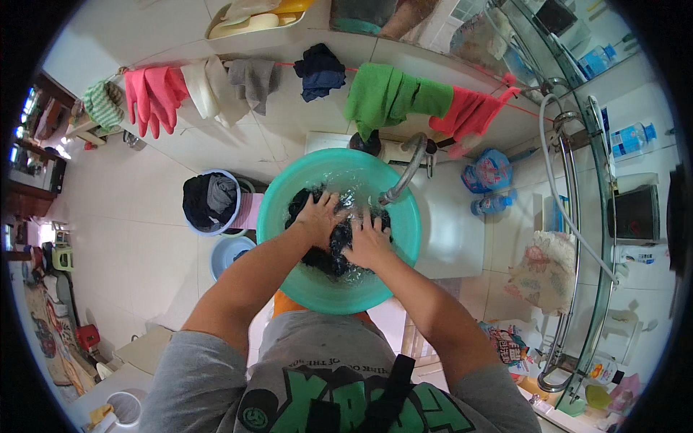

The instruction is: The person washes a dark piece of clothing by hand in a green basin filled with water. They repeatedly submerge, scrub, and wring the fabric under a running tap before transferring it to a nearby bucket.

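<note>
A large green plastic basin [285, 180] holds water and a dark, soaked piece of clothing [328, 260]. My left hand [317, 219] presses on the cloth at its upper left, fingers spread. Beside it on the right, my right hand [369, 242] lies on the same cloth with its fingers stretched apart. Both hands are in or at the water, and parts of the fabric are hidden under them. A curved metal faucet [408, 173] reaches over the basin's right side, and the water beneath it is rippled and splashing.
Left of the basin stand a tub of dark clothes [211, 200] and a small blue basin [227, 252]. Pink gloves [153, 97] and a green cloth [393, 97] hang on a line behind. A white counter [455, 231], bottles [493, 204] and a glass shelf [605, 216] are at right.
</note>
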Tool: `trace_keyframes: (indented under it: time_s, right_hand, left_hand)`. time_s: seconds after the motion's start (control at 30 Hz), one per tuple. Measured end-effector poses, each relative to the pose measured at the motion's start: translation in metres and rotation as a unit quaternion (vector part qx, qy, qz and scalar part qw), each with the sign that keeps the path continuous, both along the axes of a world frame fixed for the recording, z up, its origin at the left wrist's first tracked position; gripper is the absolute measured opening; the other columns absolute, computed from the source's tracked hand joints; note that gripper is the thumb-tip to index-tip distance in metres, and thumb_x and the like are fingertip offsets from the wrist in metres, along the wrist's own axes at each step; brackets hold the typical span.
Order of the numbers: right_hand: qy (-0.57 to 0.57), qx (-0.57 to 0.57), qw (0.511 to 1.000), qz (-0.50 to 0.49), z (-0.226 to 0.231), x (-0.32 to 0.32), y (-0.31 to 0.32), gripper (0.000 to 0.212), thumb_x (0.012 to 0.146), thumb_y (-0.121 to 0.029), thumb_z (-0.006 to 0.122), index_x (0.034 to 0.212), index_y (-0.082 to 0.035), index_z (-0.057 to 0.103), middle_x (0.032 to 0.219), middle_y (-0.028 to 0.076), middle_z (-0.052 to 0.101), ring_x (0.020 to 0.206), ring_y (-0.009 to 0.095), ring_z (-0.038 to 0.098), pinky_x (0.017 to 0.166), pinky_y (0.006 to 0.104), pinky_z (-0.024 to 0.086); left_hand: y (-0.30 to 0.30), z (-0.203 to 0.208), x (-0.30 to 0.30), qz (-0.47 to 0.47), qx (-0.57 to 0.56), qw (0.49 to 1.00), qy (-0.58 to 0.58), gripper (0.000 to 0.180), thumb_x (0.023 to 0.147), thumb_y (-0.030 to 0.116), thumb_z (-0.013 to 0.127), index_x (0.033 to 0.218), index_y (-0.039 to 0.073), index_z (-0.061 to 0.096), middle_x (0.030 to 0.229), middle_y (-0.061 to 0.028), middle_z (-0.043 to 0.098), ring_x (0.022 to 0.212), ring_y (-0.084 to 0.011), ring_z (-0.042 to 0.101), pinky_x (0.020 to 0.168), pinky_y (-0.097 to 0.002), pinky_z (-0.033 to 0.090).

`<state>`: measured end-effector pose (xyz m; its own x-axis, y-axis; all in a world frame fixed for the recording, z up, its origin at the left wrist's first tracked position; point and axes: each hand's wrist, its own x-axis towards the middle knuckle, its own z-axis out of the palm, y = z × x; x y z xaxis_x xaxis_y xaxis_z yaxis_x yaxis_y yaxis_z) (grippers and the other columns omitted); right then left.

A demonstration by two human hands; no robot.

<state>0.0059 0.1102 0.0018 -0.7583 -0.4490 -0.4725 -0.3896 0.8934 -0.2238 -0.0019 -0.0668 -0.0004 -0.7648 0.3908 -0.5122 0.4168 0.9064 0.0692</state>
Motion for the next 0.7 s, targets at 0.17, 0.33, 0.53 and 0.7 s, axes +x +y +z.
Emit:
trace_keyframes:
  time_s: [0.17, 0.33, 0.53, 0.7]
  right_hand:
    - [-0.018, -0.368, 0.888, -0.275, -0.071, -0.040, 0.002, 0.086, 0.083, -0.043, 0.073, 0.149, -0.002, 0.036, 0.148, 0.025, 0.042, 0.135, 0.042, 0.042, 0.108, 0.0483, 0.038]
    - [-0.455, -0.650, 0.336, -0.507, -0.093, -0.057, -0.006, 0.054, 0.098, -0.044, 0.058, 0.136, -0.006, 0.054, 0.129, 0.013, 0.061, 0.115, 0.028, 0.061, 0.098, 0.0460, 0.052]
    - [-0.503, -0.712, 0.335, -0.357, -0.135, -0.059, -0.010, 0.035, 0.103, -0.036, 0.046, 0.119, -0.009, 0.063, 0.111, 0.009, 0.066, 0.098, 0.022, 0.065, 0.087, 0.0396, 0.055]
    - [-0.428, -0.395, 0.664, -0.468, -0.035, -0.031, 0.012, 0.038, 0.101, -0.034, 0.048, 0.109, -0.001, 0.064, 0.103, 0.013, 0.066, 0.087, 0.027, 0.066, 0.079, 0.0411, 0.053]
  left_hand:
    - [-0.001, -0.041, -0.014, 0.321, 0.289, 0.896, 0.101, 0.085, 0.067, 0.028, 0.081, 0.144, 0.019, 0.047, 0.143, -0.0239, 0.048, 0.130, -0.0421, 0.049, 0.105, -0.0523, 0.043]
    - [-0.010, -0.022, -0.013, 0.458, 0.648, 0.600, -0.102, 0.071, 0.074, 0.004, 0.069, 0.140, 0.002, 0.043, 0.113, -0.0200, 0.063, 0.107, -0.0309, 0.063, 0.098, -0.0411, 0.048]
    - [0.041, 0.030, 0.008, 0.371, 0.436, 0.816, 0.085, 0.061, 0.070, 0.008, 0.069, 0.126, 0.002, 0.046, 0.120, -0.0271, 0.058, 0.110, -0.0465, 0.058, 0.092, -0.0514, 0.050]
    - [0.009, 0.013, 0.006, 0.306, 0.205, 0.914, 0.172, 0.040, 0.080, 0.008, 0.064, 0.118, 0.006, 0.052, 0.112, -0.0179, 0.058, 0.112, -0.0393, 0.057, 0.092, -0.0512, 0.049]
